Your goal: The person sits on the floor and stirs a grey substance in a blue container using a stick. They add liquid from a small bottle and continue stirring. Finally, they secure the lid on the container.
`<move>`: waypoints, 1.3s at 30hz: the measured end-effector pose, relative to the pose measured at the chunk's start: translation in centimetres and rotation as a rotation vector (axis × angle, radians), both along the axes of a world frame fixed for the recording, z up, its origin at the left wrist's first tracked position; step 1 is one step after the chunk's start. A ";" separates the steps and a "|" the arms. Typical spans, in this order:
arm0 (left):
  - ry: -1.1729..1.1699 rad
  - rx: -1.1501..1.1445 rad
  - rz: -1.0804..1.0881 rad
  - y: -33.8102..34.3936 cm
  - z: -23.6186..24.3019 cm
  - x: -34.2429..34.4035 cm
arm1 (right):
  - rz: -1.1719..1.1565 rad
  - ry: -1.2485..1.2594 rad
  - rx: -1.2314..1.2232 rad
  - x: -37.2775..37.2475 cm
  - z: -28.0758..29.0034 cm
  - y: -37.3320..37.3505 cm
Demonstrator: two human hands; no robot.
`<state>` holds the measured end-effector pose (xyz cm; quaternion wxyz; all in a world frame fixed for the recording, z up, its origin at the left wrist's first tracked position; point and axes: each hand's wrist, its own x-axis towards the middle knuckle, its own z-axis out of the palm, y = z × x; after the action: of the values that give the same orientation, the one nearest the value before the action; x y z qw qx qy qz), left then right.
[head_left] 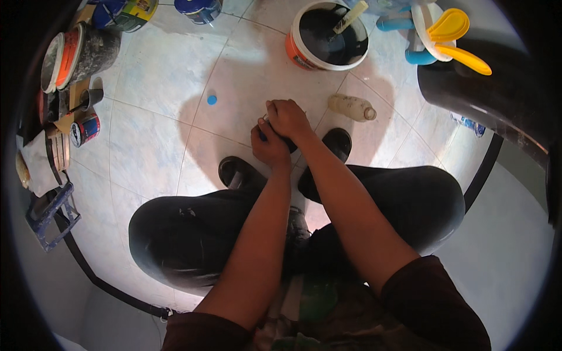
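Observation:
My left hand and my right hand are close together above the floor, just beyond my shoes. The left hand's fingers curl around a dark thing, mostly hidden by the hands, whose kind I cannot make out. Over it the right hand is closed, its fingers bent and touching the left hand. To the right, an uncapped clear plastic bottle with a cloudy look lies on its side. A small blue bottle cap rests on the tiles to the left.
Beyond my hands stands a white-rimmed bucket of dark liquid with a pale-handled tool in it. A stained bucket, tins and a blue frame line the left. Yellow scoops and a black drum stand right.

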<state>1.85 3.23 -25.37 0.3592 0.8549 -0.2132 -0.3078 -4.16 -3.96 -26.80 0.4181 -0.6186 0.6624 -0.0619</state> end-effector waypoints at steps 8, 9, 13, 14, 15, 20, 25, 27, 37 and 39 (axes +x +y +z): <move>0.018 0.065 -0.035 0.6 -0.6 0.1 | -0.053 0.025 -0.131 -0.1 -1.1 1.0; 0.022 0.062 -0.039 0.9 -0.2 0.2 | -0.076 0.029 -0.164 0.2 -0.3 1.4; -0.205 -0.192 -0.154 1.3 -1.3 0.7 | -0.122 -0.077 -0.325 0.1 0.4 1.3; -0.223 -0.235 -0.221 1.1 -1.2 0.9 | -0.130 -0.081 -0.321 -0.2 0.2 1.3; -0.241 -0.278 -0.289 0.8 -1.1 1.3 | -0.137 -0.085 -0.316 -0.4 0.0 1.4; -0.263 -0.337 -0.378 0.3 -2.5 2.9 | -0.159 -0.012 -0.360 0.1 -0.1 1.5; -0.190 -0.208 -0.356 -0.3 -2.8 2.9 | -0.158 0.124 -0.257 0.8 0.6 1.2; -0.176 -0.181 -0.356 -0.3 -2.5 2.7 | -0.137 0.142 -0.214 0.5 0.7 1.1; -0.011 -0.133 -0.280 -0.3 -2.3 3.3 | -0.109 0.212 -0.124 0.7 0.0 0.6; -0.006 -0.091 -0.267 -0.4 -2.5 3.4 | -0.134 0.192 -0.127 0.9 0.4 0.6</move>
<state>5.24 2.82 -27.83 0.3529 0.8025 -0.3400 -0.3405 -3.21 -3.35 -26.36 0.3077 -0.6013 0.7338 -0.0722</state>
